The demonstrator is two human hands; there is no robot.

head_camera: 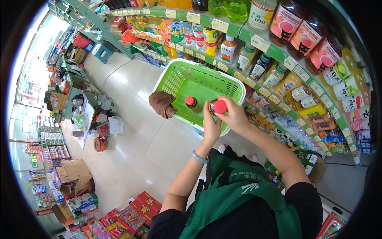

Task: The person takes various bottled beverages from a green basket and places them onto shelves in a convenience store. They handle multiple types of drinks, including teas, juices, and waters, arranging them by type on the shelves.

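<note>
Over the near right side of a green plastic basket (195, 86) with a white rim, both my hands grip one dark bottle with a red cap (220, 106). My left hand (212, 127) holds it from the left, with a bluish bangle on that wrist. My right hand (234, 118) has its fingers against the cap and side. A second red-capped bottle (193, 104) stands upright inside the basket. A brown cloth (162, 104) hangs over the basket's left rim. Much of the held bottle's body is hidden by my fingers.
Curved store shelves (268, 41) with price tags and many drink bottles run along the back and right. A blue stool (101, 53), cardboard boxes (74, 174) and red gift boxes (146, 206) stand left. A cable (112, 73) crosses the tiled floor.
</note>
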